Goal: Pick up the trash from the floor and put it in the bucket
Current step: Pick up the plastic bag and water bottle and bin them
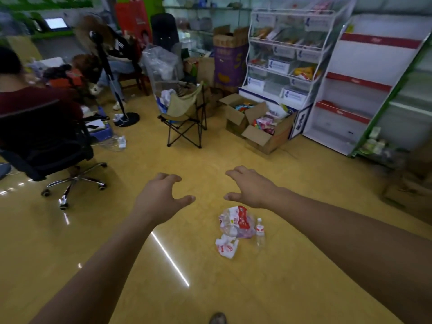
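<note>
Head camera showed both hands stretched forward above the glossy yellow floor (pixel 117 230). The left hand (pixel 161 195) and the right hand (pixel 250 188) were empty, with fingers spread and loosely bent. Below the right hand, the trash lay together on the floor: a crumpled clear bag (pixel 237 222) with red-and-white print, a smaller white wrapper (pixel 226 247) with red marks just beside its near edge, and a clear bottle (pixel 260 231) with a white cap and red label next to the bag. Farther off stood a folding chair (pixel 184 113) and open cardboard boxes (pixel 257 132).
</note>
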Tool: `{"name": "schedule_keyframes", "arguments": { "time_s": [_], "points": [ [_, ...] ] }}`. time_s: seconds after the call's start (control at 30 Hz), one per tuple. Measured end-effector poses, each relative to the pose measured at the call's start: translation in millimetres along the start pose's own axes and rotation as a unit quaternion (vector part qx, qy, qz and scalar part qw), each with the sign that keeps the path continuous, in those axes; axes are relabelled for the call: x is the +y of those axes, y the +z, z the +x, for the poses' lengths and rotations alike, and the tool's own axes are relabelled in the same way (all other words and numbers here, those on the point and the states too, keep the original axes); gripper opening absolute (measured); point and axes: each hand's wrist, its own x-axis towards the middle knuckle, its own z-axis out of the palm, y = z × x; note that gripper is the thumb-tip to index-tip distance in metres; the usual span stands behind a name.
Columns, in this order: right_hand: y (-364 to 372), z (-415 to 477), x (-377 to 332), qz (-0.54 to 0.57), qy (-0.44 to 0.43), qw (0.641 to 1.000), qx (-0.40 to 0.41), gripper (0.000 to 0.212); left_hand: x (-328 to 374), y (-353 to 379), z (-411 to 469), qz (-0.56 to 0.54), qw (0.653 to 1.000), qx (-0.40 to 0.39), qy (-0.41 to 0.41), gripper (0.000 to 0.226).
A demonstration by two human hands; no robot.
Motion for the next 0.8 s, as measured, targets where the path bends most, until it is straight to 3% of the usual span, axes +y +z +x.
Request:
{"name": "schedule_keyframes", "arguments": {
  "time_s": [0.47,0.8],
  "points": [
    [12,93,85,0.017,0.123,0.992,-0.029,0.079,-19,53,160,-0.018,0.996,-0.068,0.063,0.073],
    [31,115,126,0.025,0.173,0.983,-0.064,0.08,-10,95,216,-0.028,0.989,-0.121,0.08,0.074]
  ]
}}
